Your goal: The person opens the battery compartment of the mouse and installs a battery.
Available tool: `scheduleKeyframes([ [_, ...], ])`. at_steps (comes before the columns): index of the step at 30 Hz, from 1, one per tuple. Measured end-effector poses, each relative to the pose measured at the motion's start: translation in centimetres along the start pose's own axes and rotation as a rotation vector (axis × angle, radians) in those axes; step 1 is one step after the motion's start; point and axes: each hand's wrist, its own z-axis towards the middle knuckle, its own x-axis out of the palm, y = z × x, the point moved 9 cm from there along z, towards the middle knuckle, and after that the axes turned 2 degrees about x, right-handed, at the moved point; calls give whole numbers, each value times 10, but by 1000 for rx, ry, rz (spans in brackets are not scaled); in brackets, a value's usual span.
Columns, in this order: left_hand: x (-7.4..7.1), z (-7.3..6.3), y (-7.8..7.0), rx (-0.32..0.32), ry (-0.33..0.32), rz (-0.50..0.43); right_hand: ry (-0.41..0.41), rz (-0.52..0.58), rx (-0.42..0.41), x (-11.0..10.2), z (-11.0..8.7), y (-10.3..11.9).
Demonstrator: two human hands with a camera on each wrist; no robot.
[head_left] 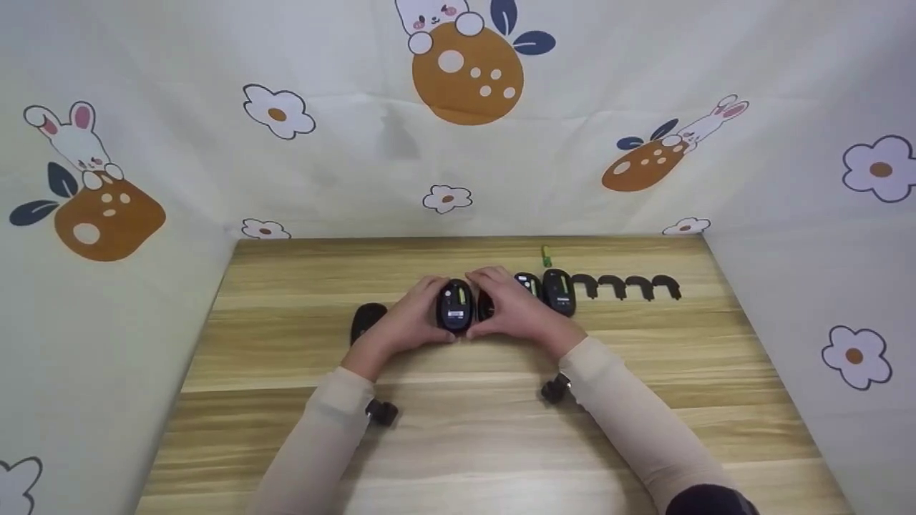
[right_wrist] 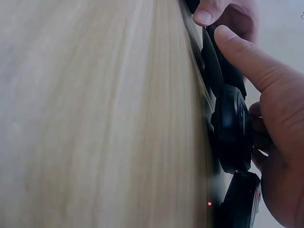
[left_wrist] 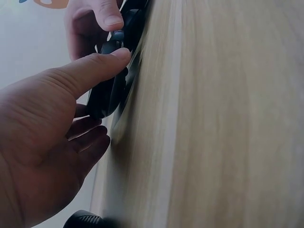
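My left hand (head_left: 415, 315) grips an upturned black computer mouse (head_left: 455, 307), thumb at its near end and fingers at its far end. A yellow-green battery and a pale label show in its uncovered underside. Close on the right, my right hand (head_left: 514, 309) curls around a second black mouse (head_left: 486, 306), mostly hidden under the palm. Both thumbs nearly meet, as the right thumb (right_wrist: 237, 47) shows in the right wrist view. In the left wrist view the left thumb (left_wrist: 102, 66) lies along the mouse's edge.
Two more upturned mice (head_left: 527, 282) (head_left: 559, 292) stand beside the right hand, batteries showing. Several curved black covers (head_left: 612, 286) form a row further right. A loose green battery (head_left: 547, 256) lies behind. Another black mouse (head_left: 366, 320) is by the left wrist. Patterned cloth surrounds the wooden table (head_left: 458, 443).
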Motion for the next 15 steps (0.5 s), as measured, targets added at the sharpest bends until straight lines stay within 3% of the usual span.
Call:
scheduleKeyframes([
  [7,-2,-5,-2,-15,11,-3,-38,28,-17,-4,-6,3],
  [11,-10,-11,-3,-23,-13,8,-58,58,-19,-4,-9,8],
  [15,-22,-21,-7,12,-55,22,-97,100,-39,-5,-12,17],
])
